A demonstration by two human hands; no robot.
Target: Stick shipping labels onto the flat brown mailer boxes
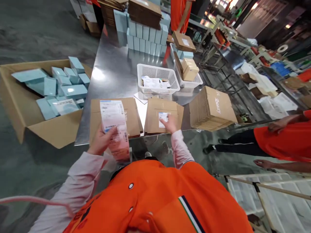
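Observation:
My left hand point(103, 139) is closed on a long strip of printed shipping labels point(113, 118), which hangs down past the table's front edge. Behind the strip lies a stack of flat brown cardboard boxes point(132, 119). My right hand point(170, 123) rests with its fingers apart on a small white shipping label point(162, 119). That label lies flat on the top piece of a second stack of flattened cardboard boxes point(155, 106). A white sheet point(141, 111) shows between the two stacks.
A white plastic basket point(159, 69) with papers stands behind the stacks. Folded cartons point(211, 110) lean at the right. Left of the table point(109, 61), a large carton point(14, 94) holds light-blue boxes. A person in orange point(286, 136) stands at the right, another point(179, 14) behind.

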